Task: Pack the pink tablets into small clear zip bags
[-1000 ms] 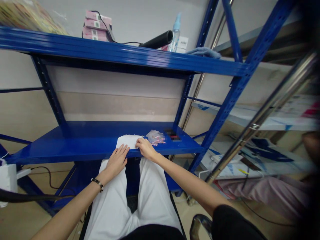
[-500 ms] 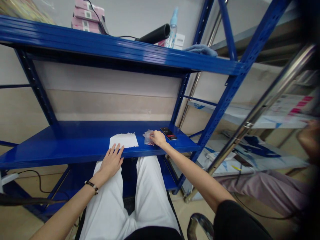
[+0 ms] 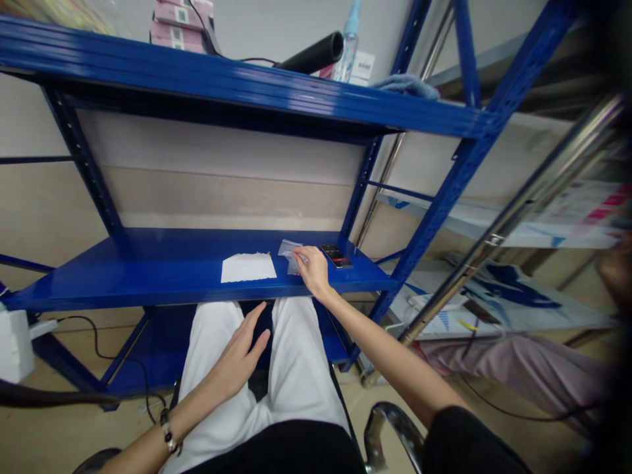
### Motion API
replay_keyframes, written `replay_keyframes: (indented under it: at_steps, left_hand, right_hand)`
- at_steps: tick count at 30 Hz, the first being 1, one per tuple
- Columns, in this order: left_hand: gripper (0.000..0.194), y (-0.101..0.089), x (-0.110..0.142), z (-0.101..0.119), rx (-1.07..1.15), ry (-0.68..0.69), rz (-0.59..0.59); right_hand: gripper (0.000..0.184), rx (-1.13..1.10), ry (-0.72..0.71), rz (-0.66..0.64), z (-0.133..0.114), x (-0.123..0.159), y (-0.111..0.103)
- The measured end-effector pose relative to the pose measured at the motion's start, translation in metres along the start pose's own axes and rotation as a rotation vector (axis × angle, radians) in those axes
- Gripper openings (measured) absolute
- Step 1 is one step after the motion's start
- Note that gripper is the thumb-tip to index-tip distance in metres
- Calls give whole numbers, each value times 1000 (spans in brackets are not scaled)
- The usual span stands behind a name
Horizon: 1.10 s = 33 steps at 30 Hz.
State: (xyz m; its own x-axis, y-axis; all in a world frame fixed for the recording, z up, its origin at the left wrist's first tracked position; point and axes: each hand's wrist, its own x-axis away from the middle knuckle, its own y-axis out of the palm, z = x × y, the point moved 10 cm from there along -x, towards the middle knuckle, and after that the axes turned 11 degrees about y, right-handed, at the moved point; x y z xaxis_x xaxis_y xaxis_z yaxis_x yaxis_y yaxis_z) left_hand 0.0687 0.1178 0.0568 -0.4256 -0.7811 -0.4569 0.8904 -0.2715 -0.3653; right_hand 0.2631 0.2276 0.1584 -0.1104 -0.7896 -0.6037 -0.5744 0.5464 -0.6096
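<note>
On the blue shelf (image 3: 148,266) lies a white sheet of paper (image 3: 248,267) with a ragged top edge. Just right of it, my right hand (image 3: 314,268) pinches a small clear plastic bag (image 3: 290,250), which spreads out to the left of my fingertips; its contents are too small to make out. A smartphone (image 3: 337,256) with a lit dark screen rests right of that hand. My left hand (image 3: 237,362) is over my lap, in front of the shelf edge, its fingers stretched out and holding nothing.
Above is an upper shelf (image 3: 222,79) with pink boxes (image 3: 180,26), a black tube (image 3: 313,54), a spray bottle (image 3: 348,46) and a blue cloth (image 3: 407,85). A metal pole (image 3: 494,240) stands at right, with another person's leg (image 3: 523,372) behind it.
My left hand has come off the paper and moved down toward my lap, fingers open. My right hand has stayed at the plastic bag, which now looks more spread out.
</note>
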Motion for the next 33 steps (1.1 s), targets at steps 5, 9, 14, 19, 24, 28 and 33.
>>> replay_keyframes:
  at_steps: [5,9,14,19,24,28,33]
  left_hand:
    - [51,2,-6,-8,677,-212,92]
    - [45,-2,-3,-7,780,-223,125]
    - [43,-4,7,-20,627,-236,30]
    - [34,0,4,-25,456,-196,-113]
    - [28,5,2,-35,417,-199,-206]
    - [34,-21,-1,-54,304,-214,-19]
    - [25,-64,-1,-35,-144,-5,294]
  right_hand:
    - [21,-249,-137,-66,-71,92,-12]
    - [24,-261,-173,-195,-102,150,-10]
    - [33,-379,-15,-229,-86,158,-7]
    - [40,-658,319,-321,-34,144,25]
    - [29,-931,544,-684,-22,158,72]
    - [27,-1009,683,-710,-18,169,75]
    - [29,-976,776,-688,-13,175,72]
